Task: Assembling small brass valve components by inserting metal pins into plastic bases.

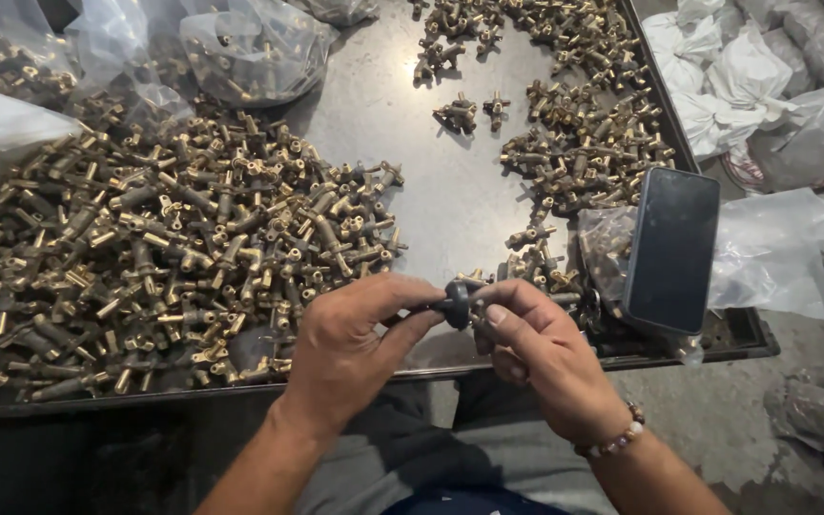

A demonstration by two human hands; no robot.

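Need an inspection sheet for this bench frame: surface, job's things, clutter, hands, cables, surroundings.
Surface: dark metal tray table, bare in the middle strip.
Job's things: small dark round-headed part held between both hands, over the tray's near edge.
Clutter: large pile of brass fittings at left; smaller scattered pile at right; dark phone propped on a clear bag at the right edge.
Hands: left hand and right hand both pinch the part; beaded bracelet on the right wrist.
Cables: nothing seen.
Surroundings: clear plastic bags top left, white bags on the floor at right.
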